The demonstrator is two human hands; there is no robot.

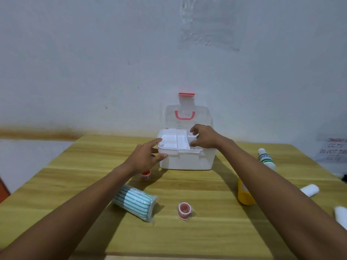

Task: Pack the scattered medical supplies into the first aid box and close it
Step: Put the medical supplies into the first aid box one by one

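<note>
Against a pale wall, a wooden worktop (187,241) is carrying the white first aid box (185,162), its clear lid (187,117) being stood upright. The box's left front corner is being clasped by the left hand (144,160), while the inner tray (174,141) is being pinched by the right hand (204,137). A striped bandage roll (134,202), tape roll (184,211) and orange bottle (244,194) are lying outside the box.

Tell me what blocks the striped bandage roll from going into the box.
The lid is up, but a white divider tray sits across the first aid box opening. The left hand and right hand are on it; it must come out first.
</note>
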